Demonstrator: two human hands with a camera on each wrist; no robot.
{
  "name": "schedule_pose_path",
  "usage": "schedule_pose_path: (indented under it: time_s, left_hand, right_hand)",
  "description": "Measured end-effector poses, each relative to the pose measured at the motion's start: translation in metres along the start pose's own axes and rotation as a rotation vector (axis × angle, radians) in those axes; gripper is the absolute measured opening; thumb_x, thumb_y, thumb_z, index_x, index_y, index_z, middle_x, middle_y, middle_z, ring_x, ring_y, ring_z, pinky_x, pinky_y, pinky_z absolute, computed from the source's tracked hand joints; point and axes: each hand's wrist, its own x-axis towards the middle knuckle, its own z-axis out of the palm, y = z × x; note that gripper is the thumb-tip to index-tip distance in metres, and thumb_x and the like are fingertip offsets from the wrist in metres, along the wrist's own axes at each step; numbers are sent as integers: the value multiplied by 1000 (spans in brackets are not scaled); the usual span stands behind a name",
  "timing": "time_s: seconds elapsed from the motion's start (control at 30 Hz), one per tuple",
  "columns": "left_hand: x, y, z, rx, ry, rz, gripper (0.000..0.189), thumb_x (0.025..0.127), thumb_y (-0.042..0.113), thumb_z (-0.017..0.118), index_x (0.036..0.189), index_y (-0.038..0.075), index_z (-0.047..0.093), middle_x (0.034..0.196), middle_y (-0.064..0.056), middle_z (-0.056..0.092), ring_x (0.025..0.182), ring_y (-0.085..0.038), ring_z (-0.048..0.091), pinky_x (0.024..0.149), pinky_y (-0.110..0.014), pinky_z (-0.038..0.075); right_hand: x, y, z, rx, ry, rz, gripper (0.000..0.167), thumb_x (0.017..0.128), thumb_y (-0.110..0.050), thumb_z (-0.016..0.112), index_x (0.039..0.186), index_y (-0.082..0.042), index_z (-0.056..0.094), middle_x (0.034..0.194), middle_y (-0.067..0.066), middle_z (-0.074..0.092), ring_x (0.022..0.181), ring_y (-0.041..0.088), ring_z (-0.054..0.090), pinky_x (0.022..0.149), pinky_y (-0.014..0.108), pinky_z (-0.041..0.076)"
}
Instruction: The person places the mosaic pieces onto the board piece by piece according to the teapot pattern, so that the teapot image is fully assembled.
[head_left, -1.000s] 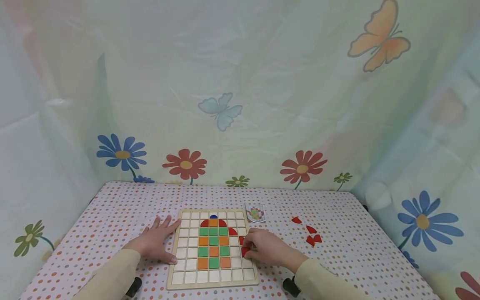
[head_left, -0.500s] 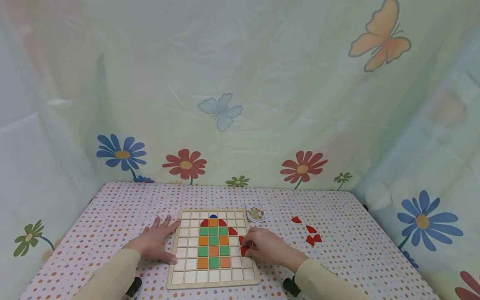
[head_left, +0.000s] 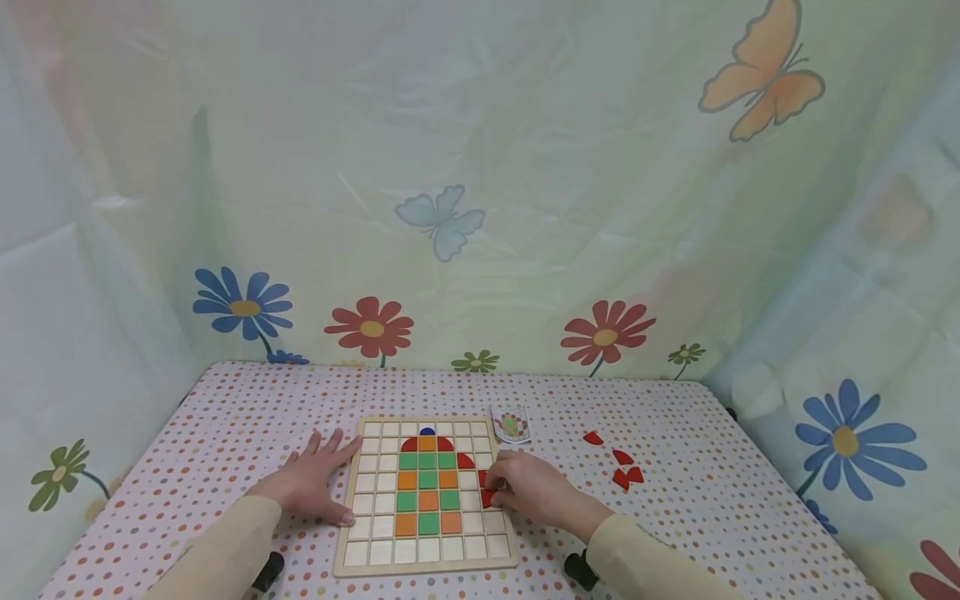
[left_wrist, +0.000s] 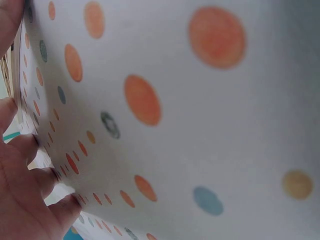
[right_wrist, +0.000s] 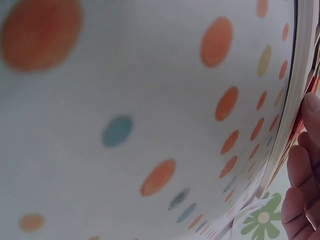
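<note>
A wooden grid board (head_left: 420, 570) lies on the table, with green and orange square tiles (head_left: 427, 480) in its middle columns. At their top sit red quarter-circle tiles (head_left: 445, 444) and a small blue piece (head_left: 427, 432). My left hand (head_left: 303, 483) lies with spread fingers along the board's left edge, thumb and fingertips at the frame. At the right edge, my right hand (head_left: 532, 492) has curled fingers and pinches a red quarter-circle tile (head_left: 487, 498) in the right column. Another red tile (head_left: 483, 478) shows just above it, partly behind the fingers.
Several loose red quarter-circle tiles (head_left: 622, 457) lie on the dotted tablecloth (head_left: 675, 517) to the right. A small picture card (head_left: 512, 426) sits by the board's upper right corner. A flowered curtain (head_left: 480, 283) stands behind the table.
The red tile at my right fingertips has shifted slightly up and left within its cell. My left hand has stayed in place.
</note>
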Motion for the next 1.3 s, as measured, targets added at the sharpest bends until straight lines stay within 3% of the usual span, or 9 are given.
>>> schedule_pose_path:
  time_s: [0.23,0.4,0.57,0.7,1.0,1.3]
  left_hand:
    - [-3,4,-2,0,-7,-7,112,72,36,92,161,8,29,167,-32,13,151,-62,1,118,-78,8]
    - [-2,2,1,-2,-1,-1,112,71,34,93,161,8,32,166,-33,14,151,-63,2,117,-79,8]
    - [2,-5,4,-13,-5,2,116,70,43,92,162,12,30,168,-30,12,152,-60,0,118,-78,6]
    - [7,-12,7,-13,-14,-1,120,68,51,91,163,17,27,170,-26,10,154,-56,-3,120,-76,4]
    - [-1,2,-1,16,4,7,112,71,36,93,160,7,32,166,-34,14,150,-63,2,116,-80,9]
    - [-3,5,-3,18,10,0,111,71,34,93,160,7,32,166,-34,15,151,-63,3,117,-79,10]
  right_hand:
    - [1,-2,-1,-35,6,-14,6,87,-15,81,91,-15,78,90,-8,66,77,2,54,72,23,54]
    - [-3,-1,-3,-2,0,2,7,88,-13,81,94,-15,78,90,-8,66,77,1,55,71,22,54]
    - [-12,9,-9,24,44,28,7,88,-8,79,93,-14,78,88,-7,67,76,3,57,68,24,54]
    - [-22,26,-14,63,66,81,8,89,-5,78,93,-12,78,89,-7,67,79,6,60,71,27,56]
    - [-49,77,-26,112,128,224,11,89,-4,76,95,-13,76,89,-8,67,78,5,56,67,25,51]
    - [-75,123,-45,134,169,356,16,92,2,70,107,-4,74,100,4,71,87,16,64,75,35,58]
